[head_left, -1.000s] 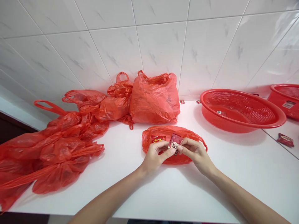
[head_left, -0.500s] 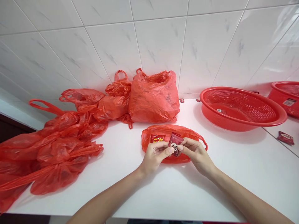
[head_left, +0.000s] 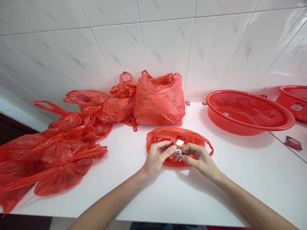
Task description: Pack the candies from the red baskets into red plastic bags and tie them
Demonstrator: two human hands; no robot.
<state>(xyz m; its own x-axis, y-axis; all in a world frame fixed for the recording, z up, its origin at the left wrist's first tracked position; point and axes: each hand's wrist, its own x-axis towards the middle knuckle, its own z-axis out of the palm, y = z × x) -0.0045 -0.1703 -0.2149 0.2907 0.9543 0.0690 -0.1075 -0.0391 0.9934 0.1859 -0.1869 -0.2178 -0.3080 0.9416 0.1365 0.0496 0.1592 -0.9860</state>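
My left hand point(head_left: 157, 156) and my right hand point(head_left: 200, 157) pinch a small dark red packet point(head_left: 177, 151) between them. Each hand is bent nearly shut on one end of it, right above a red plastic bag point(head_left: 192, 142). A moment ago the packet stood up tall, but now it lies on its side. A shiny red packet point(head_left: 180, 141) now shows in the bag, and a yellow and red packet point(head_left: 162, 139) lies near it.
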